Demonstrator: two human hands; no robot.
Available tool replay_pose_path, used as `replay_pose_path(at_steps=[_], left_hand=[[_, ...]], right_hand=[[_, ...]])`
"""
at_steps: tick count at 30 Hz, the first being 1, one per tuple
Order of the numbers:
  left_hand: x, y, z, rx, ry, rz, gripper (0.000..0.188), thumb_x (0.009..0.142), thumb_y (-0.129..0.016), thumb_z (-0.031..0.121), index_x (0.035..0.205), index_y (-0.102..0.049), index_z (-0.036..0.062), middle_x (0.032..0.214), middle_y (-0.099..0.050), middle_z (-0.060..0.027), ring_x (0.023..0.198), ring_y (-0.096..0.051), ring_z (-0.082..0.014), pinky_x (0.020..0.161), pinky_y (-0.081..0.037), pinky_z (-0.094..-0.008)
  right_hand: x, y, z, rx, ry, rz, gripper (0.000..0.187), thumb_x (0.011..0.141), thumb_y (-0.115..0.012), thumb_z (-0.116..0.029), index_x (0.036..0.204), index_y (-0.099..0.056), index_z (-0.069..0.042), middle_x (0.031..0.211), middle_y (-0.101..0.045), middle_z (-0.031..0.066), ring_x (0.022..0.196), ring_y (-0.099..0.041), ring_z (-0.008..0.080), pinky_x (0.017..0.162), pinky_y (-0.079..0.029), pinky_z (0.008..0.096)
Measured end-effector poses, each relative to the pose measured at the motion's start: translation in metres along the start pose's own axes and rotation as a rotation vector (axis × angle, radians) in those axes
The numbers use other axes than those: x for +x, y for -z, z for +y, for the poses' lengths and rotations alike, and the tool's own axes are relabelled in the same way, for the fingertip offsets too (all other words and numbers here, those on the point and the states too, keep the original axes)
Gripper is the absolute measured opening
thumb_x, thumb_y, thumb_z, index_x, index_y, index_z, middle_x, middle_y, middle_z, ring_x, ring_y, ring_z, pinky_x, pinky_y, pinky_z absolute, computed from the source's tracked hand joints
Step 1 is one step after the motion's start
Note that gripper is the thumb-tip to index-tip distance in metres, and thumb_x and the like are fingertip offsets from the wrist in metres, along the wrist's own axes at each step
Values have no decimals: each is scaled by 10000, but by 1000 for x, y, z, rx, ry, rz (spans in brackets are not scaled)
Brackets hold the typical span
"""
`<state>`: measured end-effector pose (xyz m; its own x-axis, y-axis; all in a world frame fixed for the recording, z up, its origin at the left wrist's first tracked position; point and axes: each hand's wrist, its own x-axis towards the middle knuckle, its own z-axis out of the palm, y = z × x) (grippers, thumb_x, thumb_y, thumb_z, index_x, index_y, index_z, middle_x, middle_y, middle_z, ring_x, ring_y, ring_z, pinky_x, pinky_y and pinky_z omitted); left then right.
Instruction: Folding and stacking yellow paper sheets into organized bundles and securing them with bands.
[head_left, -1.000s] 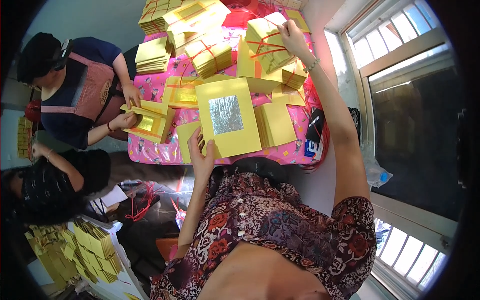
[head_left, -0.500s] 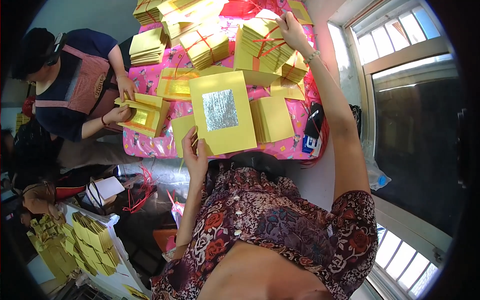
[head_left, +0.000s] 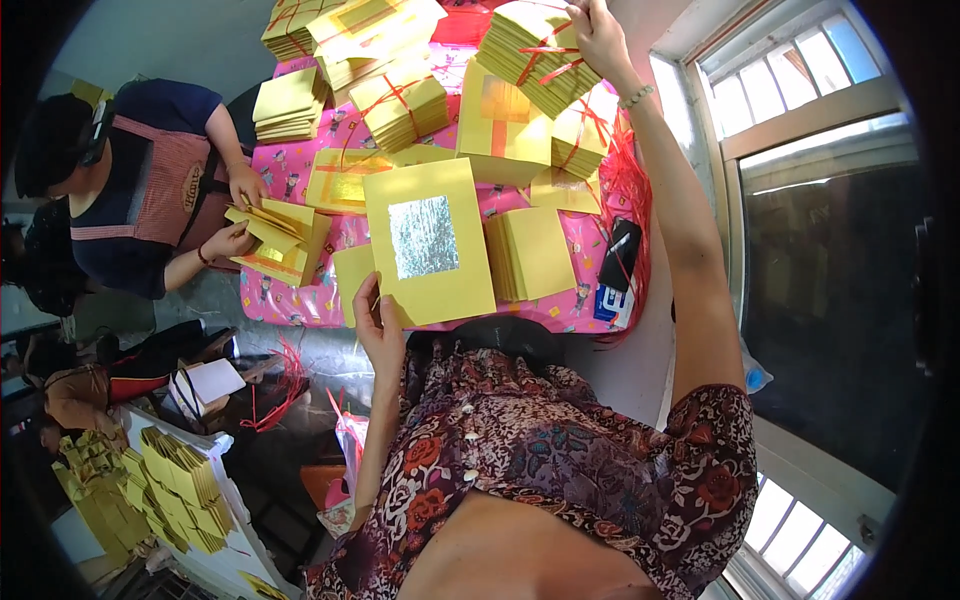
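My right hand (head_left: 600, 42) is closed at the far right end of a bundle of yellow paper (head_left: 530, 62) tied with red ribbon. It holds the bundle tilted above the other stacks; where exactly the fingers grip is partly cut off by the picture's top edge. My left hand (head_left: 380, 328) is at the near left corner of a yellow paper sheet (head_left: 455, 285) with a silver square on it. Its thumb lies over the corner, and the fingers are along the edge. Beside that sheet stands a folded yellow stack (head_left: 535, 255).
More tied yellow bundles (head_left: 402, 105) crowd the pink patterned table cover (head_left: 275, 300). A dark phone (head_left: 620, 255) and red ribbon strands (head_left: 625, 170) lie along the right edge. At left, a person in a checked apron (head_left: 150, 170) handles yellow papers (head_left: 275, 240). A window (head_left: 800, 70) is at right.
My right hand has raised the ribbon-tied bundle away from me, uncovering the orange-marked stack below. My left hand stays at the sheet's corner. The whole view has shifted slightly.
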<state>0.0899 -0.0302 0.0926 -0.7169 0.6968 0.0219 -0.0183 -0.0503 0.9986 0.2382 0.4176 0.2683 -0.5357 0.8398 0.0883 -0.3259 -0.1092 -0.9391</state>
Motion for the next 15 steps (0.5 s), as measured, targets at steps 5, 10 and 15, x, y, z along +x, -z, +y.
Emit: replay_pose_path(at_steps=[5, 10, 15], left_hand=[[-2, 1, 3, 38, 18, 23, 340, 964, -462, 57, 1292, -453, -32, 1254, -529, -137, 1141, -530, -197, 973, -421, -308], [-1, 3, 1, 69, -6, 3, 351, 954, -475, 55, 1294, -455, -28, 1268, -530, -144, 1163, -526, -212, 993, -409, -316], [4, 5, 2, 21, 4, -61, 351, 945, -484, 47, 1289, -464, -22, 1264, -529, -137, 1174, -518, -209, 998, -407, -318]], right_hand=[[3, 5, 48, -1324, 607, 174, 241, 934, -552, -247, 917, -476, -18, 804, -580, 168, 792, -580, 349, 714, -452, 425], [-19, 0, 76, -1383, 528, 42, 220, 896, -593, -208, 905, -521, 0, 802, -595, 190, 804, -573, 371, 707, -450, 459], [-33, -2, 71, -1435, 803, 117, 175, 889, -605, -189, 899, -551, -23, 819, -611, 129, 777, -573, 329, 678, -456, 432]])
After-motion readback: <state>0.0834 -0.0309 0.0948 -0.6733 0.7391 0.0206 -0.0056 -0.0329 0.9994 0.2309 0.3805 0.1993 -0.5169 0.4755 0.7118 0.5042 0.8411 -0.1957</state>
